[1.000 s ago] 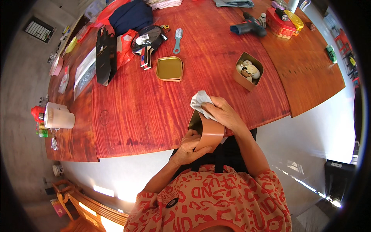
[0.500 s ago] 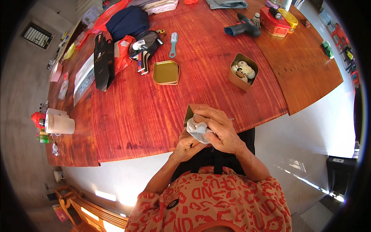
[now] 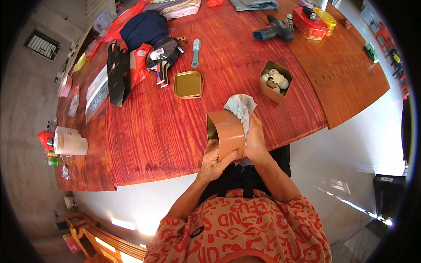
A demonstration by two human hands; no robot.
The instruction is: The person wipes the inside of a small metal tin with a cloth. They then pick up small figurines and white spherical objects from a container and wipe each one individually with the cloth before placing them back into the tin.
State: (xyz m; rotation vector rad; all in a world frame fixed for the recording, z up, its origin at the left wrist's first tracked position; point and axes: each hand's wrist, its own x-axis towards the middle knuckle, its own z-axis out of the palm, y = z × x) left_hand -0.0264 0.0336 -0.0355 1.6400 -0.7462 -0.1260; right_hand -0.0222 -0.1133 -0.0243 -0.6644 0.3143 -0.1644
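Compared with half a second earlier, the pale cloth (image 3: pixel 240 108) has come up from the tin's mouth to its far side, and the copper-coloured tin (image 3: pixel 226 133) has turned so that its open, gold-lined mouth faces left. It is held in the air above the near edge of the red wooden table (image 3: pixel 144 131), close to the person's chest. Left hand (image 3: pixel 214 161): closed around the tin's lower end, thumb across the near wall. Right hand (image 3: pixel 255 141): closed on the cloth, pressing it to the tin's right wall; a bunched end stands above the rim.

On the table beyond, well apart: a gold tin lid (image 3: pixel 188 84) lying flat; a second open tin (image 3: pixel 274 81) holding small pale objects; a teal brush (image 3: pixel 195 52); a blue cordless drill (image 3: pixel 273 30); a black paper bag (image 3: pixel 116 74).

Risk, as a judgement: the tin is held only at its lower end, off the table; sideways pressure from the cloth could twist it out of the left hand, so that it drops past the table edge.
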